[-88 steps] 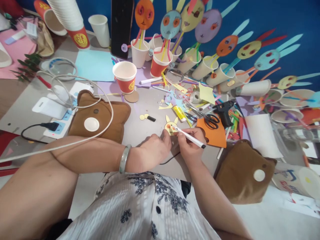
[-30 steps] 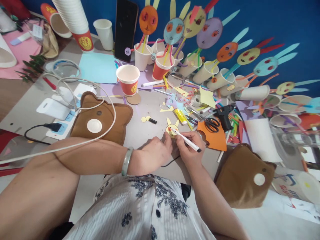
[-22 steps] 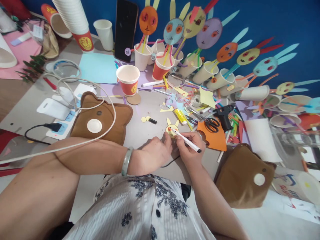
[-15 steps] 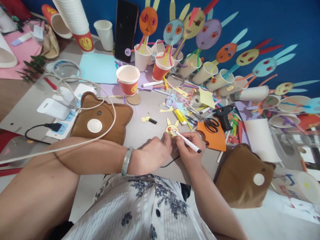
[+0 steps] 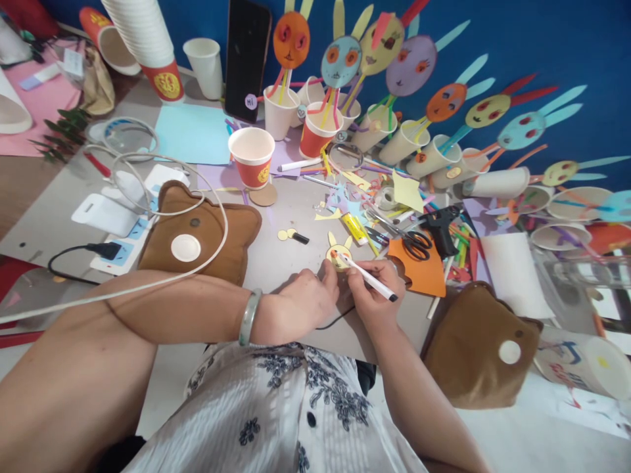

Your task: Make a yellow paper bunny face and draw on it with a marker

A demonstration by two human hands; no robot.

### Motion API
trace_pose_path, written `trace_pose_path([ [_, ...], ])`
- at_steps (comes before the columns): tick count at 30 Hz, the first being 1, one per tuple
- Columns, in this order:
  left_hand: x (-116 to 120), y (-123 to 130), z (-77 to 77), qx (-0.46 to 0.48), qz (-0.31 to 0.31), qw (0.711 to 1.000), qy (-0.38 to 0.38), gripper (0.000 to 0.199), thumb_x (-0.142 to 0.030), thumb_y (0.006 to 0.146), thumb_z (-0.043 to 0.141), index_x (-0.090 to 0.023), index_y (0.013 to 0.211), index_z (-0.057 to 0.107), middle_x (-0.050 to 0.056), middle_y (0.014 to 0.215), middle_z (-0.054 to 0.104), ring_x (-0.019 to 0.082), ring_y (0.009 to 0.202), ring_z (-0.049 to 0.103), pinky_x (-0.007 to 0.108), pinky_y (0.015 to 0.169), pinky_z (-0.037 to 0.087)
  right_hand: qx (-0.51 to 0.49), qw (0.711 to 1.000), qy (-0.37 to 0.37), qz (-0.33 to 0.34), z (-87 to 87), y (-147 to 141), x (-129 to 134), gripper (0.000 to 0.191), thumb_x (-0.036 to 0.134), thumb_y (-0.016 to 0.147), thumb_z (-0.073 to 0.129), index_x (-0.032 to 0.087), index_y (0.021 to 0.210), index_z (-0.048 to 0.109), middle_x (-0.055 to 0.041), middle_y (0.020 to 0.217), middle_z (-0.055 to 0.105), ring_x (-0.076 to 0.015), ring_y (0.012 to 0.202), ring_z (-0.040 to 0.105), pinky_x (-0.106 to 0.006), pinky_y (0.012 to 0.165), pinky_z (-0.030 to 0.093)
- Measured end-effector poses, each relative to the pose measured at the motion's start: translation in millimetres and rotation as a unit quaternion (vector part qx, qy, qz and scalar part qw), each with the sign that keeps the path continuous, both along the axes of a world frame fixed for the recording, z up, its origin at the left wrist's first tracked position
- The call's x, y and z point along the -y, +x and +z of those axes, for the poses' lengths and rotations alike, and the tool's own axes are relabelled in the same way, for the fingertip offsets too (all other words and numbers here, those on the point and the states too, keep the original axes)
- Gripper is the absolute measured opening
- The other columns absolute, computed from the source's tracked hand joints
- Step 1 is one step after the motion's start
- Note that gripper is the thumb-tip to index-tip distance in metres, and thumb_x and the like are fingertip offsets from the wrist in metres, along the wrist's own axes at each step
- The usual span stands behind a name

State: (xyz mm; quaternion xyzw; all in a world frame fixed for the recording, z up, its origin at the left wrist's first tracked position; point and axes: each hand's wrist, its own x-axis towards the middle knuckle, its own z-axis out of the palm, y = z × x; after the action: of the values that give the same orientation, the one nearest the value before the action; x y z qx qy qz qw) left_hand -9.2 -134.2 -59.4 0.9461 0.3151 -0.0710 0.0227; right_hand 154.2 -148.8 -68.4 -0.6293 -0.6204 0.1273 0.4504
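Observation:
A small yellow paper rabbit face (image 5: 339, 248) with long ears lies on the table in front of me, an orange patch and dark marks on it. My right hand (image 5: 377, 289) is closed round a white marker pen (image 5: 371, 278) with a black end. Its tip meets the rabbit face. At the left lower edge of the face, my left hand (image 5: 308, 299) has its fingers bent and pressed on the paper, partly covering it. Just beyond lie a black pen cap (image 5: 301, 238) and small yellow paper discs (image 5: 282, 234).
Paper scraps, a yellow glue tube (image 5: 353, 228), black-handled scissors (image 5: 417, 245), orange paper (image 5: 428, 272) and a black glue gun (image 5: 440, 230) lie beyond my right hand. Paper cups with rabbit figures (image 5: 292, 41) line the wall. Brown cushions (image 5: 224, 226) flank me; a white cable (image 5: 224, 230) crosses my left arm.
Almost nothing differs. Both hands, the marker pen and the paper rabbit face keep their places; the view has shifted very slightly.

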Motion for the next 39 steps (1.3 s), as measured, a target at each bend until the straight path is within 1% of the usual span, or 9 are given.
trace_pose_path([
  [3, -2.3, -0.2, 6.3, -0.029, -0.038, 0.999, -0.012, 0.057, -0.008, 0.099, 0.045, -0.004, 0.155, 0.047, 0.037, 0.155, 0.047, 0.031, 0.103, 0.077, 0.039, 0.072, 0.064, -0.009, 1.0, -0.007, 0.003, -0.6, 0.6, 1.0, 0.008, 0.027, 0.087, 0.071, 0.021, 0.09, 0.068, -0.0016, 0.072, 0.075, -0.016, 0.057, 0.068, -0.027, 0.053, 0.054],
  [6, -3.2, -0.8, 10.2, -0.031, -0.039, 0.999, -0.012, 0.056, -0.007, 0.098, 0.046, -0.004, 0.154, 0.048, 0.037, 0.156, 0.045, 0.033, 0.102, 0.077, 0.041, 0.072, 0.065, -0.021, 1.0, -0.012, 0.0, -0.5, 0.3, 1.4, 0.007, 0.027, 0.088, 0.071, 0.021, 0.09, 0.068, -0.0017, 0.071, 0.074, -0.0164, 0.056, 0.067, -0.027, 0.053, 0.054],
  [12, -2.2, -1.0, 8.0, -0.027, -0.037, 0.999, -0.008, 0.057, -0.005, 0.098, 0.045, -0.004, 0.155, 0.047, 0.038, 0.155, 0.046, 0.032, 0.102, 0.077, 0.04, 0.072, 0.064, -0.028, 0.999, -0.016, -0.009, 0.5, -0.6, 1.9, 0.009, 0.029, 0.086, 0.072, 0.021, 0.089, 0.069, -0.0012, 0.07, 0.074, -0.0166, 0.055, 0.067, -0.027, 0.053, 0.054],
  [15, -2.4, -1.6, 9.7, -0.028, -0.032, 0.999, -0.011, 0.058, -0.006, 0.098, 0.045, -0.004, 0.155, 0.047, 0.038, 0.154, 0.047, 0.032, 0.102, 0.077, 0.04, 0.074, 0.064, -0.031, 0.999, -0.02, -0.012, 0.4, -0.6, 2.4, 0.01, 0.03, 0.086, 0.071, 0.021, 0.089, 0.069, -0.0012, 0.07, 0.074, -0.0163, 0.056, 0.067, -0.027, 0.053, 0.053],
  [21, -1.5, -2.9, 9.4, -0.035, -0.04, 0.999, 0.002, 0.058, -0.004, 0.098, 0.039, -0.003, 0.155, 0.046, 0.037, 0.156, 0.045, 0.03, 0.099, 0.078, 0.038, 0.073, 0.062, -0.034, 0.999, -0.009, -0.004, 0.5, -0.6, 1.9, 0.008, 0.028, 0.085, 0.072, 0.021, 0.089, 0.069, 0.0002, 0.067, 0.072, -0.0153, 0.053, 0.064, -0.025, 0.05, 0.051],
  [26, -0.7, -3.0, 6.1, -0.025, -0.044, 0.999, 0.015, 0.058, -0.004, 0.097, 0.039, -0.002, 0.155, 0.047, 0.037, 0.156, 0.045, 0.032, 0.104, 0.077, 0.038, 0.073, 0.062, -0.03, 0.999, -0.009, -0.008, 0.2, -0.3, 2.0, 0.01, 0.029, 0.086, 0.071, 0.021, 0.089, 0.068, 0.0001, 0.065, 0.071, -0.0149, 0.051, 0.063, -0.026, 0.049, 0.05],
  [32, -1.6, -2.0, 9.8, -0.033, -0.04, 0.999, -0.005, 0.058, -0.006, 0.097, 0.045, -0.006, 0.155, 0.048, 0.035, 0.159, 0.043, 0.033, 0.11, 0.075, 0.04, 0.075, 0.063, -0.039, 0.999, -0.015, -0.007, 0.6, -0.5, 3.0, 0.01, 0.03, 0.086, 0.071, 0.021, 0.09, 0.068, -0.0004, 0.067, 0.073, -0.0152, 0.053, 0.065, -0.025, 0.05, 0.051],
  [36, -2.1, -1.1, 10.6, -0.025, -0.035, 0.999, -0.013, 0.058, -0.007, 0.096, 0.049, -0.005, 0.154, 0.049, 0.036, 0.158, 0.043, 0.034, 0.11, 0.075, 0.04, 0.076, 0.064, -0.038, 0.999, -0.015, -0.01, 1.7, -0.9, 2.8, 0.01, 0.03, 0.086, 0.071, 0.021, 0.089, 0.068, -0.0007, 0.067, 0.072, -0.0159, 0.052, 0.065, -0.026, 0.049, 0.051],
  [39, -2.6, -1.3, 10.6, -0.024, -0.042, 0.999, -0.011, 0.056, -0.007, 0.098, 0.046, -0.004, 0.154, 0.05, 0.036, 0.159, 0.043, 0.035, 0.114, 0.074, 0.04, 0.076, 0.063, -0.039, 0.999, -0.018, -0.01, 2.1, -0.8, 3.1, 0.01, 0.03, 0.086, 0.072, 0.021, 0.089, 0.068, -0.0009, 0.068, 0.073, -0.0165, 0.053, 0.066, -0.026, 0.05, 0.052],
])
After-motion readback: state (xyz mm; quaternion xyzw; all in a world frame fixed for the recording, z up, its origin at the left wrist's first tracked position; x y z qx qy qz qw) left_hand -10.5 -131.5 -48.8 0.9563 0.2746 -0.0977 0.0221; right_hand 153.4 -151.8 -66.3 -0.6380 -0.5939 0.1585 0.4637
